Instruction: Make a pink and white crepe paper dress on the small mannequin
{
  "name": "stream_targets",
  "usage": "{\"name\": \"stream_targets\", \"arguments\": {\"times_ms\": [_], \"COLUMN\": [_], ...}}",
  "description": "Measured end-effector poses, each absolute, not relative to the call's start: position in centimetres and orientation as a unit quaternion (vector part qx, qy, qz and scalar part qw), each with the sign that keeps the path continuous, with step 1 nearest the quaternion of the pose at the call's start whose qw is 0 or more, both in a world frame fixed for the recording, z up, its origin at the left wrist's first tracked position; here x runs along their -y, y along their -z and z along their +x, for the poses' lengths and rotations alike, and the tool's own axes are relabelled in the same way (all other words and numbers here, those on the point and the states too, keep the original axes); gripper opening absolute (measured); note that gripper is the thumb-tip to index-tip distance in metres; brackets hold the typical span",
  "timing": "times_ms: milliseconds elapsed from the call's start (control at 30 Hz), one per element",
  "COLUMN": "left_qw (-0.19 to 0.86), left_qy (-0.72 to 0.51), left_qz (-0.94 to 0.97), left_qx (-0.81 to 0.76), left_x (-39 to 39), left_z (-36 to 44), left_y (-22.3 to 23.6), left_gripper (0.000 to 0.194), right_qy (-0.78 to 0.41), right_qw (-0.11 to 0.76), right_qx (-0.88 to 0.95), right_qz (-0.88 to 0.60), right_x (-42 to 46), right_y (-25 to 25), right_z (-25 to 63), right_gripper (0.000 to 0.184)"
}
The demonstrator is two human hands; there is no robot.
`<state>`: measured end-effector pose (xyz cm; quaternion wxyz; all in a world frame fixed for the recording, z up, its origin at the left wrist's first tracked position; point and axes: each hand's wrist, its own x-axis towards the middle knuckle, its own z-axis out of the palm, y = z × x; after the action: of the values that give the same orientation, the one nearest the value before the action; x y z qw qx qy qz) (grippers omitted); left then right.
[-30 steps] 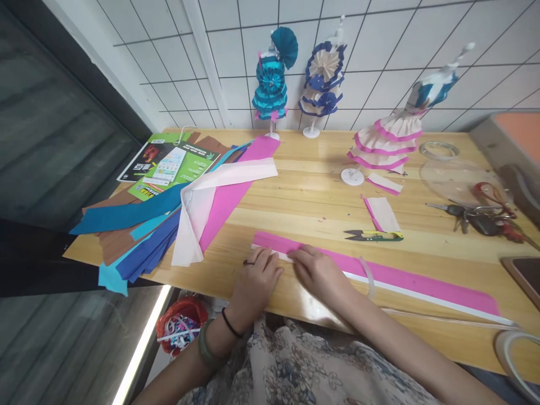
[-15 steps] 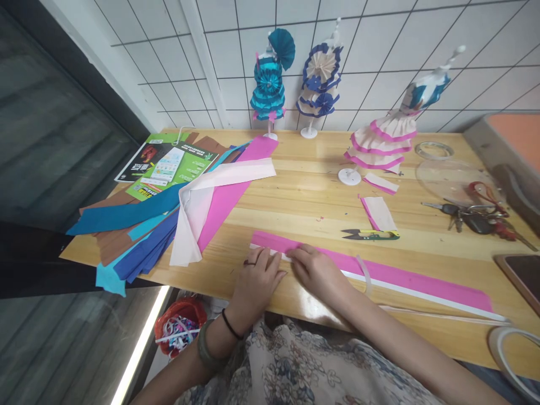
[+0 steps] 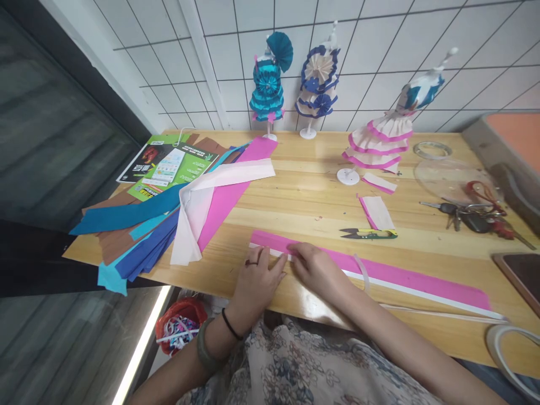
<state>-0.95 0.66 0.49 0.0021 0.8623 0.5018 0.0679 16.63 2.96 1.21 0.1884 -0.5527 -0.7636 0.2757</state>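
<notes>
A long pink crepe-paper strip [image 3: 405, 278] lies along the front of the wooden table, and white tape [image 3: 426, 298] runs down its near edge. My left hand [image 3: 259, 278] rests on the strip's left end with fingers spread and pressing down. Close beside it my right hand [image 3: 316, 270] is closed, its bent fingertips together at the taped edge; they seem to pinch the white tape, though the contact is partly hidden. A loose pale curl of tape backing [image 3: 363, 271] stands across the strip near my right wrist.
Yellow-and-green thread snips [image 3: 369, 233] and pink-edged scraps [image 3: 377, 212] lie beyond the strip. Three paper-dressed stands, one a pink-trimmed dress [image 3: 377, 143], are at the back. Coloured paper strips [image 3: 139, 211] pile up left. Keys [image 3: 472, 216], a phone [image 3: 518, 281] and a tape roll [image 3: 502, 343] sit right.
My left thumb and fingers have shifted slightly, the thumb now nearer my right fingertips. The camera view has moved a little; the strip lies as before.
</notes>
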Motion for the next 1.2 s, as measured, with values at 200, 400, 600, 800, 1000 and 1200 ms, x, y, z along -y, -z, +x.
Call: {"name": "stream_targets", "arguments": {"times_ms": [200,400,600,800,1000,1200], "left_qw": [-0.017,-0.037,-0.041,-0.043,-0.051,-0.066], "left_qy": [-0.048,-0.046,-0.051,-0.043,-0.036,-0.039], "left_qz": [0.866,0.864,0.863,0.861,0.858,0.857], "left_qx": [-0.498,-0.499,-0.500,-0.505,-0.510,-0.510], "left_x": [-0.7,-0.8,-0.6,-0.6,-0.6,-0.5], "left_z": [-0.7,-0.5,-0.3,-0.3,-0.3,-0.1], "left_y": [-1.0,-1.2,-1.3,-1.4,-1.1,-1.1], "left_gripper": [0.039,0.035,0.034,0.034,0.033,0.034], "right_qy": [-0.346,-0.559,-0.585,-0.566,-0.473,-0.467], "right_qw": [0.235,0.311,0.343,0.396,0.289,0.167], "right_qx": [0.721,0.539,0.487,0.440,0.546,0.602], "right_qz": [-0.552,-0.547,-0.550,-0.574,-0.628,-0.626], "right_x": [-3.1,-3.1,-3.3,-3.8,-2.6,0.4], "right_y": [-1.9,-2.0,-1.8,-2.0,-4.2,-5.5], "right_z": [17.3,17.8,17.9,18.5,20.5,21.7], "right_gripper": [0.028,0.030,0.033,0.033,0.036,0.040]}}
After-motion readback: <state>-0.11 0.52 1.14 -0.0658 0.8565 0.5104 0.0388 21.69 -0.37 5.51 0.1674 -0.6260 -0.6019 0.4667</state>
